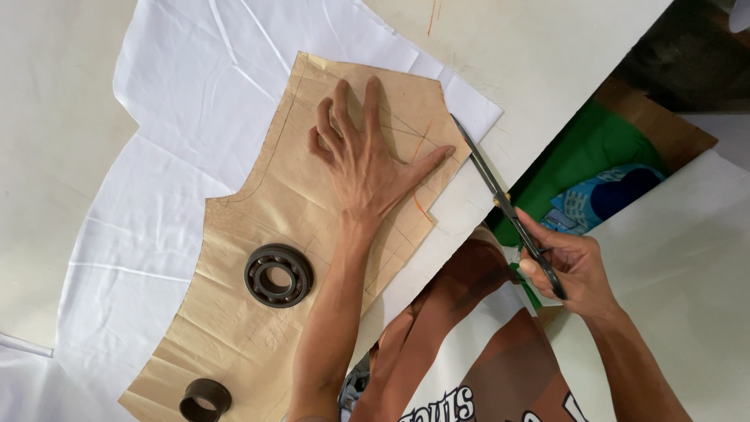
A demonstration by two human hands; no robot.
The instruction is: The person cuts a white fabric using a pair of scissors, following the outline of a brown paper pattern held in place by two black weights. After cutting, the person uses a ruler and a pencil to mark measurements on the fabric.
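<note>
My left hand (367, 160) lies flat with fingers spread on a brown paper pattern (258, 258), pressing it onto white fabric (180, 86) on the table. My right hand (570, 266) grips black scissors (500, 199). Their blades run along the pattern's right edge, with the tip near the pattern's upper right corner, close to my left thumb. A black ball bearing (278, 275) rests on the pattern below my left hand as a weight. A smaller dark ring (205, 400) sits on the pattern's lower end.
The cream table top (47, 156) runs left and top. At the right, past the table edge, lie green cloth (594, 148) and a blue patterned item (605, 195). My knees and printed shirt show at the bottom.
</note>
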